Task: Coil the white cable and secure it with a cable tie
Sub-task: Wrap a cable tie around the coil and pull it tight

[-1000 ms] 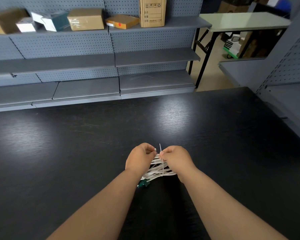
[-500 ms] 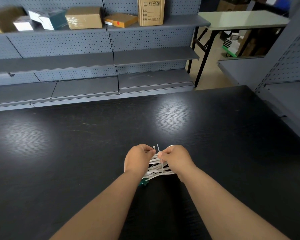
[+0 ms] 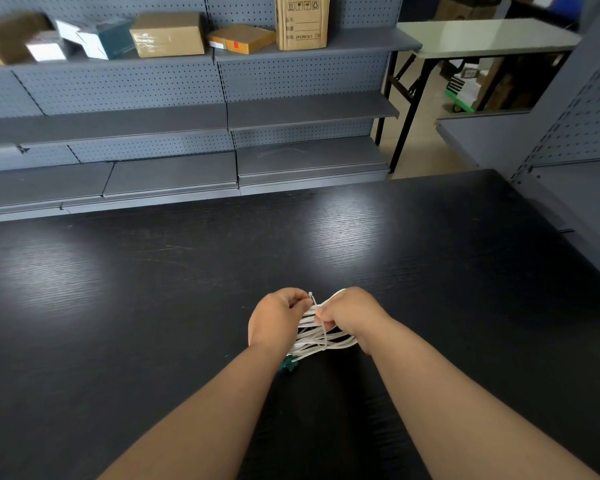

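Observation:
A coiled white cable (image 3: 321, 339) lies bunched between my two hands on the black table (image 3: 153, 306), with a green connector (image 3: 287, 365) sticking out at its lower left. My left hand (image 3: 276, 322) grips the coil's left side, and its fingertips pinch one end of a thin white cable tie (image 3: 313, 299) that pokes up above the coil. My right hand (image 3: 350, 315) holds the right side, fingers curled round the loops and pinching the tie's other part. The tie's strap runs down round the coil.
Grey pegboard shelving (image 3: 187, 123) stands behind the table, with cardboard boxes (image 3: 168, 34) on its top shelf. A pale folding table (image 3: 482, 38) stands at the back right. More grey shelving (image 3: 568, 150) borders the table's right side.
The tie's upright tail has gone lower and shorter between my fingertips, and its end now leans toward my left hand. Both hands have stayed in place on the coil.

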Available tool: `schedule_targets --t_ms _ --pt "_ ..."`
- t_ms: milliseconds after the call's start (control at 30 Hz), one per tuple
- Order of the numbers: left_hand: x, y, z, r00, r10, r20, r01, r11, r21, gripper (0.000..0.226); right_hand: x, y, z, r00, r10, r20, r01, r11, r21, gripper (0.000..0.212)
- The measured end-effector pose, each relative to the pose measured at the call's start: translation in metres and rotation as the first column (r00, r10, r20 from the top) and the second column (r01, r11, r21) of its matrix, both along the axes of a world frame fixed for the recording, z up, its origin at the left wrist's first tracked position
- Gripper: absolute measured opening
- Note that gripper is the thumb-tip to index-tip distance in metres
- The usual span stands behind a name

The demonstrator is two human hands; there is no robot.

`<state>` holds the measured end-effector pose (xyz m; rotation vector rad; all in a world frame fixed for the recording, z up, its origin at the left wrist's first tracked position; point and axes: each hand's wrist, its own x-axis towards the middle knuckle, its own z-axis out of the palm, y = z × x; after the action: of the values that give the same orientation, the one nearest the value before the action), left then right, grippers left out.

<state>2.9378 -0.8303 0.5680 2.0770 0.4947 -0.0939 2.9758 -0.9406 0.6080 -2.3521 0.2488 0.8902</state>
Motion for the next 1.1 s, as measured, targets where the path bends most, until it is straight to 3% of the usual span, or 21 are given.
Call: schedule_targets --t_ms 167,367,800,1100 --pt "-0.002 0.000 0.001 1.000 -0.019 0.017 0.019 1.000 -0.005 0.010 -0.004 -0.007 0.000 0.991 -0.133 -0.013 0.133 0.966 0.221 0.025" --pt "-0.003 0.000 0.003 0.999 -0.031 0.026 0.031 0.999 -0.015 0.015 -0.001 -0.001 0.005 0.999 -0.009 -0.032 0.010 0.999 0.041 0.022" --pt "-0.004 0.004 0.002 0.997 -0.072 0.033 0.074 0.993 -0.090 0.018 -0.007 -0.002 0.006 0.998 -0.058 0.024 0.056 0.995 0.085 0.027" --pt "-0.009 0.013 0.006 0.980 -0.198 -0.010 0.196 0.977 -0.078 0.025 -0.013 -0.002 0.007 0.989 -0.122 0.082 0.109 0.983 0.151 0.026"
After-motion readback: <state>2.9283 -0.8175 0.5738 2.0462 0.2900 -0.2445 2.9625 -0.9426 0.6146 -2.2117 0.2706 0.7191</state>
